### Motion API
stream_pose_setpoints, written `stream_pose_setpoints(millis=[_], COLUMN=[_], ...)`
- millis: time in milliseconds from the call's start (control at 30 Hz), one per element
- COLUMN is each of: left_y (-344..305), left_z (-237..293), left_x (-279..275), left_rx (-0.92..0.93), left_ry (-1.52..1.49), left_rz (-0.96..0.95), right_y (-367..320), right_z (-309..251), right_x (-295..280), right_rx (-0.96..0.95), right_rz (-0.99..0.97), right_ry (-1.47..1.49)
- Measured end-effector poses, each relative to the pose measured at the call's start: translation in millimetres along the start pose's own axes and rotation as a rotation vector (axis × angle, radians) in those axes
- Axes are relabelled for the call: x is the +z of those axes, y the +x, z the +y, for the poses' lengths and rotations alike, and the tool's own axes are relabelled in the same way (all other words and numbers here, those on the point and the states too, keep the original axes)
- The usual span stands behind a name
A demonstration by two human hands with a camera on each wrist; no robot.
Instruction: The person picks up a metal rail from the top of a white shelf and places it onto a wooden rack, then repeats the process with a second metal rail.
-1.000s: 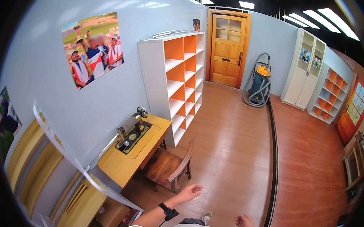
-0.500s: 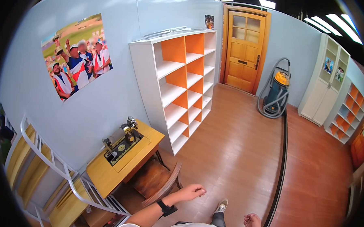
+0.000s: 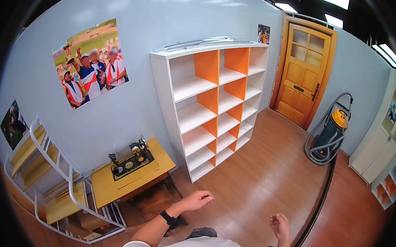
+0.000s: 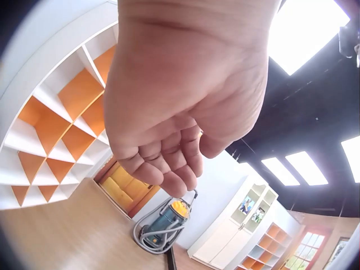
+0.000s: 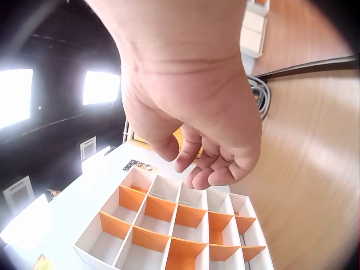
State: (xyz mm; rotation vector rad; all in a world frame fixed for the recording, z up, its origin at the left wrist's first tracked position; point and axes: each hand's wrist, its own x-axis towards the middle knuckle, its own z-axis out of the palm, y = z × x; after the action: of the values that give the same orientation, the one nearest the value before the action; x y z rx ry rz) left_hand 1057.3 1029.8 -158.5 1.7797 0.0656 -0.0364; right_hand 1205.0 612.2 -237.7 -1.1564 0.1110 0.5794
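Note:
Both hands hang in the air in front of the body and hold nothing. The left hand [image 3: 198,200] has loosely curled fingers, and its palm fills much of the left wrist view. In the head view it is nearest to the wooden chair [image 3: 152,201], which is partly hidden by the forearm. The right hand [image 3: 280,225] is over the floor to the right, its fingers loosely bent and the thumb apart from them in the right wrist view. Ahead stands a white shelf unit [image 3: 180,118] with orange dividers and bare compartments.
On the left a yellow wooden table [image 3: 161,159] carries a black sewing machine [image 3: 132,162]. A white-framed rack [image 3: 70,175] stands beside it. Toward the wooden door [image 3: 304,75] is a vacuum cleaner [image 3: 332,131] with a grey hose. A black strip [image 3: 322,204] runs along the floor.
The view has swung right to left across the room's far end, bringing the shelf unit nearer and to the centre. Both hands stay raised and hold nothing throughout.

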Motion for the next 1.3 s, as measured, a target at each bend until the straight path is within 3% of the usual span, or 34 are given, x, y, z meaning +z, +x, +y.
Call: stream_pose_setpoints(millis=[233, 500, 733, 933, 1133, 1300], left_y=[83.4, 224.0, 269.7, 249.0, 259.2, 330.2], left_z=[-32.8, -47.2, 52.3, 116.0, 210.9, 291.9], left_x=[-45.5, -179.5, -278.1, -339.4, -386.3, -415.6], left_rx=[-0.044, 0.075, 0.143, 0.192, 0.252, 0.114], left_ry=[-0.004, -0.053, 0.242, 0.552, 0.843, 1.087], left_rz=[0.118, 0.287, 0.470, 0.682, 0.914, 0.940], right_y=[157.8, 335.7, 444.5, 526.4, 610.6, 682.5], right_z=[-78.1, -197.1, -318.6, -405.4, -476.9, -515.8], right_x=[71.3, 236.1, 388.6, 514.2, 621.9, 684.7], right_rx=[-0.024, -0.241, -0.620, -0.865, -1.212, -1.369], right_rz=[-0.209, -0.378, -0.631, -0.789, -0.733, -0.790], right_ry=[-0.169, -0.386, -0.668, -0.800, -0.978, -1.063])
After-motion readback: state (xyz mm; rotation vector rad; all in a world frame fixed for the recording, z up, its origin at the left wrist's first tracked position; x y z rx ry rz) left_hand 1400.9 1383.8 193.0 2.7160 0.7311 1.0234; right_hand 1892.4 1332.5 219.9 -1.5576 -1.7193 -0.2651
